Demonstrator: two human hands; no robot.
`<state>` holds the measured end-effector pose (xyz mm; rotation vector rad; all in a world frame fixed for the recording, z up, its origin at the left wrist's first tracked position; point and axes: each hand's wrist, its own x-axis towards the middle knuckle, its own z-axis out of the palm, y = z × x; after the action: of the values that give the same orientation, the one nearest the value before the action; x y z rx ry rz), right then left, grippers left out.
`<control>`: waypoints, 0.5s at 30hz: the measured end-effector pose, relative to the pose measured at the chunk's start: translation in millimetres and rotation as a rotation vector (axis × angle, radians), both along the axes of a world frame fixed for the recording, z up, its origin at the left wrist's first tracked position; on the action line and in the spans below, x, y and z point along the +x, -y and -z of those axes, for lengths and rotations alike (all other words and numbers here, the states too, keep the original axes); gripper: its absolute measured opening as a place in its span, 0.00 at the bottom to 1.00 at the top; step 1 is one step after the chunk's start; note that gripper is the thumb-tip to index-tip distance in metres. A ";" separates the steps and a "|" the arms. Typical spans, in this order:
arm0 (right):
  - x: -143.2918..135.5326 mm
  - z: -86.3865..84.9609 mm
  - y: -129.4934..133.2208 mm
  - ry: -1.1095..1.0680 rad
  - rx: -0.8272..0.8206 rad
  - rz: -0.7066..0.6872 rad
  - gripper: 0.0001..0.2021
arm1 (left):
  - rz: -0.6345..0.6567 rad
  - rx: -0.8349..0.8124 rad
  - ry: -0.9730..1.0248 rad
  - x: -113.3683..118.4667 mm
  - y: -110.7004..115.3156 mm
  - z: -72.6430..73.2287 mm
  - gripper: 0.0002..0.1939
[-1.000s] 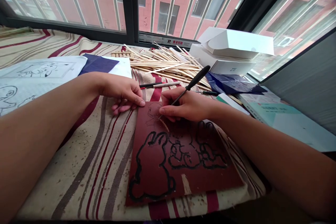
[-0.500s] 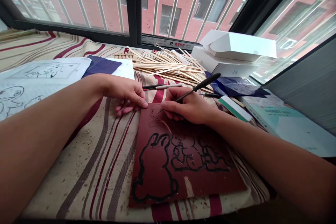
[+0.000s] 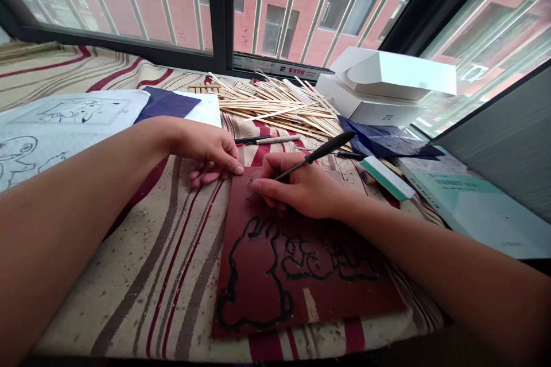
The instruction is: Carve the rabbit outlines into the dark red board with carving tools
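A dark red board [image 3: 253, 269] lies on the striped cloth, with thick black animal outlines and thinner lines near its top. My right hand [image 3: 297, 183] is closed on a carving tool [image 3: 329, 147] with a dark handle and a thin metal shaft. Its tip meets the board's upper left part, just below a small drawn head that my fingers partly cover. At the top left corner, my left hand [image 3: 210, 155] holds the board with its thumb pressed on it. The other left fingers curl loosely beside the edge, over the cloth.
Thin wooden sticks [image 3: 279, 106] are heaped near the window. Pens [image 3: 267, 140] lie before them. Sheets with line drawings [image 3: 73, 112] and dark blue paper [image 3: 167, 105] are at left. White boxes [image 3: 387, 83], a green-and-white box [image 3: 387, 178] and a flat pale box [image 3: 477, 206] stand at right.
My right hand has moved slightly left and down with the carving tool, whose tip now sits lower on the board. The left hand stays at the corner.
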<state>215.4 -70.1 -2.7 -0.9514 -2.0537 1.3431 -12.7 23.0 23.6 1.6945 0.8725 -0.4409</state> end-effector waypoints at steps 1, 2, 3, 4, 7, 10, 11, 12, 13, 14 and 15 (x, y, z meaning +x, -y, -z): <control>-0.3 0.6 -0.3 -0.001 -0.002 0.003 0.12 | 0.007 0.004 0.006 0.1 0.2 -0.2 0.26; -0.5 1.0 -0.8 -0.003 -0.006 0.000 0.13 | 0.013 0.007 0.010 0.2 0.4 -0.3 0.26; -0.7 1.1 -1.3 -0.005 -0.008 -0.006 0.13 | 0.016 0.007 0.007 0.2 0.4 -0.4 0.26; -0.8 1.1 -1.7 -0.009 -0.008 -0.013 0.13 | 0.013 0.007 0.001 0.2 0.4 -0.4 0.26; -1.1 0.3 -2.5 -0.015 -0.014 -0.023 0.13 | -0.009 0.003 -0.026 0.1 -0.1 -0.2 0.26; -1.1 -0.9 -2.6 -0.005 -0.009 -0.028 0.12 | -0.019 0.007 -0.030 0.5 -0.2 -0.1 0.26; -1.1 -1.3 -2.6 0.001 -0.008 -0.031 0.12 | -0.021 0.008 -0.030 0.7 -0.1 -0.2 0.26; -1.0 -1.7 -2.5 0.008 -0.010 -0.032 0.12 | -0.022 0.010 -0.028 0.9 0.1 -0.3 0.26; -1.0 -2.2 -2.3 0.015 -0.015 -0.031 0.12 | -0.022 0.009 -0.028 1.2 0.4 -0.4 0.27; -1.0 -2.7 -2.1 0.024 -0.020 -0.030 0.12 | -0.018 0.008 -0.029 1.3 0.6 -0.5 0.27; -1.0 -3.2 -1.8 0.030 -0.022 -0.029 0.12 | -0.013 0.006 -0.030 1.5 0.7 -0.6 0.27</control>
<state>214.3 -68.3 0.5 -0.9608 -2.0866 1.3770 -11.2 22.2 24.2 1.6913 0.9065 -0.4561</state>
